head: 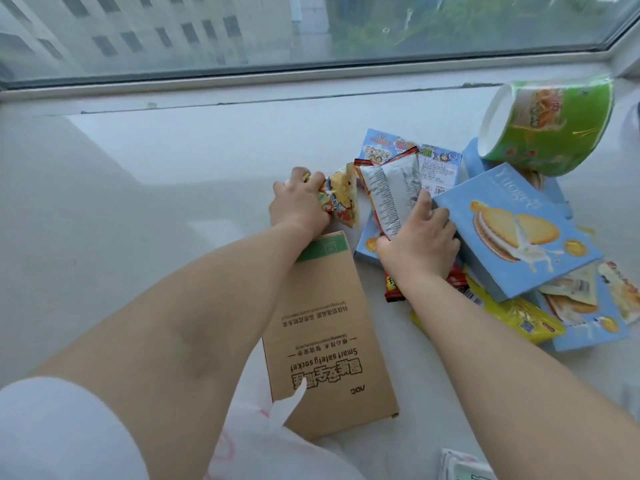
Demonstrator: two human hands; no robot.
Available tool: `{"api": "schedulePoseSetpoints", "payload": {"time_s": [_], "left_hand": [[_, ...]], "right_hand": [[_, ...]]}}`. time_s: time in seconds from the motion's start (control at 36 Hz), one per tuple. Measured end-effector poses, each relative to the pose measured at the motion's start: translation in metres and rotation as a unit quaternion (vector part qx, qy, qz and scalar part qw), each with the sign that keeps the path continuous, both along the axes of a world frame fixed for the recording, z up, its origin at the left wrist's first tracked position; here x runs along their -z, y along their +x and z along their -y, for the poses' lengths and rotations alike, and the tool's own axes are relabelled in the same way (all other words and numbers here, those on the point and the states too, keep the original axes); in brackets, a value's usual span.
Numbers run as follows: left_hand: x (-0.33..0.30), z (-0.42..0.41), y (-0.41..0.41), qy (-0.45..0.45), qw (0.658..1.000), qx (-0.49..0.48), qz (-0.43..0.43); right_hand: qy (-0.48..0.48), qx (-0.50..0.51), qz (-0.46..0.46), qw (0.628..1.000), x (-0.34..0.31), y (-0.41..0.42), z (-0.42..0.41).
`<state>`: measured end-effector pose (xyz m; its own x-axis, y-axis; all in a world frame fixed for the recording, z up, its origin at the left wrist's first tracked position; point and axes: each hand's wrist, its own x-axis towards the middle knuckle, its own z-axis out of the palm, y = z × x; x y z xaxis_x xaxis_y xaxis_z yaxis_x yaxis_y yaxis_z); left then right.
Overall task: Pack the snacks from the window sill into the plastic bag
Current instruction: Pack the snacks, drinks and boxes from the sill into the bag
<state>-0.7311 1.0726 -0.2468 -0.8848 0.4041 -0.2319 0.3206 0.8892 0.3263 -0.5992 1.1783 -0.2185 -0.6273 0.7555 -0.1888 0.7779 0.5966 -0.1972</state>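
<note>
A pile of snacks lies on the white window sill (pixel 173 161) at the right. My left hand (pixel 299 206) grips a crumpled yellow snack packet (pixel 341 195). Just right of it, my right hand (pixel 420 244) holds a silver and orange packet (pixel 393 195) by its lower end. A blue biscuit box (pixel 519 233) leans beside that hand, a green noodle bowl (pixel 547 129) lies on its side behind it, and a yellow packet (pixel 512 317) and other blue boxes sit beneath. The white plastic bag (pixel 270 441) lies at the bottom between my arms.
A flat brown cardboard box (pixel 325 334) lies on the sill between my forearms. The window glass (pixel 311 29) and its frame run along the back. A small white packet (pixel 464 465) shows at the bottom edge.
</note>
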Motion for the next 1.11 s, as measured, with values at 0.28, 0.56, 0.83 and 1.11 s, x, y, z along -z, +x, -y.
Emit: {"api": "schedulePoseSetpoints", "payload": {"time_s": [0.28,0.56,0.83,1.11], "left_hand": [[-0.092,0.037,0.023,0.083,0.995,-0.017,-0.056],[-0.204,0.136,0.117,0.268,0.954,-0.100,-0.091],[-0.219,0.267,0.239,0.282,0.954,-0.052,-0.094],[-0.159,0.322,0.324,0.002,0.991,0.136,-0.004]], "right_hand": [[-0.161,0.045,-0.103,0.981,-0.069,0.011,0.020],[-0.315,0.055,-0.274,0.907,-0.171,0.077,0.097],[-0.371,0.030,-0.320,0.871,-0.181,0.168,0.196],[-0.301,-0.060,-0.261,0.915,-0.149,0.247,0.246]]}}
